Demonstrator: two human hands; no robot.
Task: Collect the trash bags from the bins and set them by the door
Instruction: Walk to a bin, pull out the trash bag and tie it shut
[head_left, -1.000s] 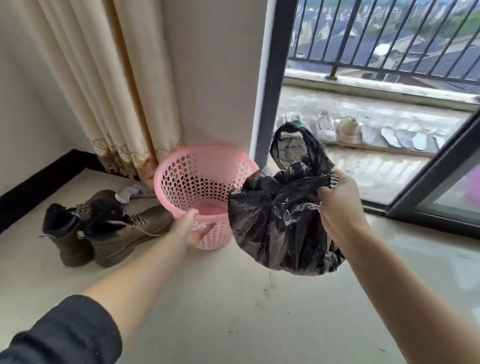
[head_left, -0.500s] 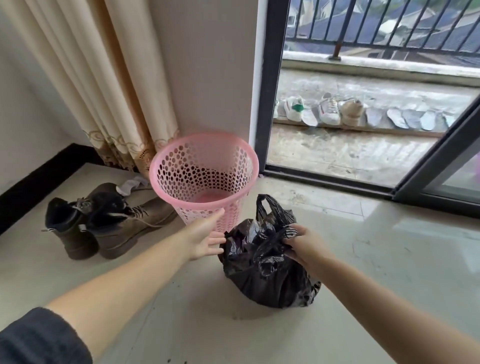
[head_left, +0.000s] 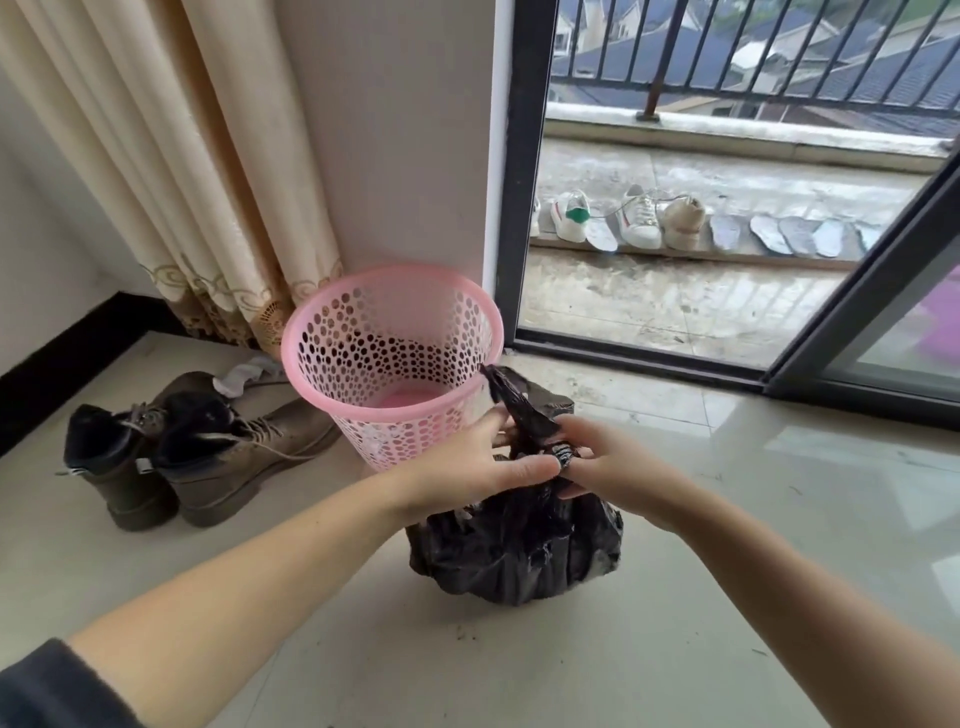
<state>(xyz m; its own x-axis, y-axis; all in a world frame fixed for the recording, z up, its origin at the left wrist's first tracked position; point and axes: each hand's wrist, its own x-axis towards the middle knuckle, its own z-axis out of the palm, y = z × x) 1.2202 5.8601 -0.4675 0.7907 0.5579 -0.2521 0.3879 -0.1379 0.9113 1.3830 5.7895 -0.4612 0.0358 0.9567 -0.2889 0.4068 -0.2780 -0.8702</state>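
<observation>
Trash bag (head_left: 519, 551) neck hidden behind hands; its contents unseen.

both hands (head_left: 524, 467) pinching, forearms extended forward.

A pair of brown lace-up boots (head_left: 197, 452) is standing on the tiled floor (head_left: 779, 545), with a cream curtain (head_left: 171, 156) hanging behind. Beyond the sliding door frame (head_left: 524, 171), white sneakers (head_left: 618, 215) and insoles (head_left: 795, 235) are lying along the balcony near a railing (head_left: 727, 62).

Setting: a home. Evidence: curtain (head_left: 171, 171) at 10 o'clock, boots (head_left: 182, 447) at 9 o'clock, balcony sneakers (head_left: 639, 218) at 1 o'clock.
</observation>
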